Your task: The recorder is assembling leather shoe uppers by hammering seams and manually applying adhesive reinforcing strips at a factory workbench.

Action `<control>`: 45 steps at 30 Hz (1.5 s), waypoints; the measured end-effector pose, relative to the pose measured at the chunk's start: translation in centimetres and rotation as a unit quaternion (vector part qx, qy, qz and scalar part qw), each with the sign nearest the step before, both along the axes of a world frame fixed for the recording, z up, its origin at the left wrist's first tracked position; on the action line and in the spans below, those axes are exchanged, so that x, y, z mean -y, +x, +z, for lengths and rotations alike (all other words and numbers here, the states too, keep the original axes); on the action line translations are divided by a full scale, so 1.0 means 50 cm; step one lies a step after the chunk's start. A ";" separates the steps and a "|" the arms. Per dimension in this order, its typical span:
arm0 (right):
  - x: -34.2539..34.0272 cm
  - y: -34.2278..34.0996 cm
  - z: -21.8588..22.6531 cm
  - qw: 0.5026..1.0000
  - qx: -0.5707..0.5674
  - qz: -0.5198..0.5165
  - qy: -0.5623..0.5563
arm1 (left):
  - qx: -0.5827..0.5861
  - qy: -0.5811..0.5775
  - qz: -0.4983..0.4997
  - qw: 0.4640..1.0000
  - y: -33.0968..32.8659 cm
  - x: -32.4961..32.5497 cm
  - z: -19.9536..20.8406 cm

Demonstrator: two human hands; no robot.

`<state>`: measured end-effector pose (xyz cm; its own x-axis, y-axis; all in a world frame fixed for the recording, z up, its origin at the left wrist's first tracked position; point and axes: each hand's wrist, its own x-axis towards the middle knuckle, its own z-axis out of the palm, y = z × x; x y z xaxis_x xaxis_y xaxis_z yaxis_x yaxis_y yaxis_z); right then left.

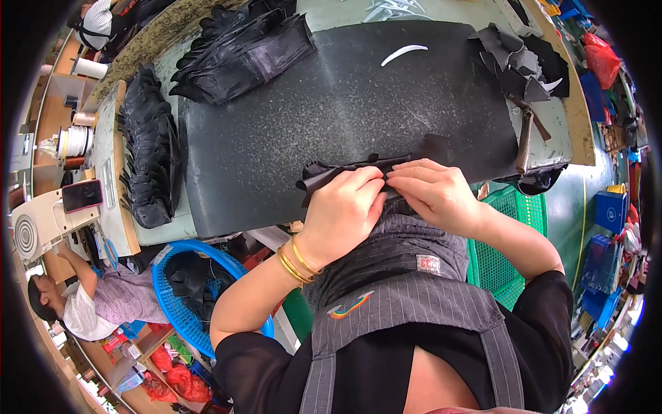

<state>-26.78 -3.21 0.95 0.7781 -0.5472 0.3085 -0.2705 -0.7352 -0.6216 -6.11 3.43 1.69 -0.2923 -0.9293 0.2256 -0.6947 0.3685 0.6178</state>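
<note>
Both my hands are at the front edge of a black work mat [331, 103], close together in front of my body. A limp black piece of leather-like material [317, 176] lies under and between them, its flap spreading out on either side. My left hand [349, 205] pinches it with bent fingers, two gold bangles on that wrist. Fingers pressed together, my right hand [439, 194] grips the same piece a little to the right. The fingertips hide where the material is folded. Farther up the mat rests a thin white curved strip [404, 53].
Stacked black pieces [241, 58] stand at the back left, with a row of them [148, 148] along the left. Grey scraps [514, 58] and a long-handled tool [525, 138] lie right. A blue basket [162, 279] and green basket [512, 207] flank me. Another person [114, 293] works at left.
</note>
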 end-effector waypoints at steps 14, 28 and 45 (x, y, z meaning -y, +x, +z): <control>0.011 -0.042 -0.044 0.997 0.046 0.051 0.018 | 0.114 -0.059 -0.132 0.983 0.033 0.014 0.000; -0.019 0.050 0.014 0.994 -0.057 0.068 -0.056 | 0.063 -0.207 0.233 0.948 0.068 -0.076 0.014; 0.004 0.150 0.033 0.994 -0.061 -0.083 -0.042 | -0.134 -0.067 0.184 0.971 0.055 -0.057 -0.028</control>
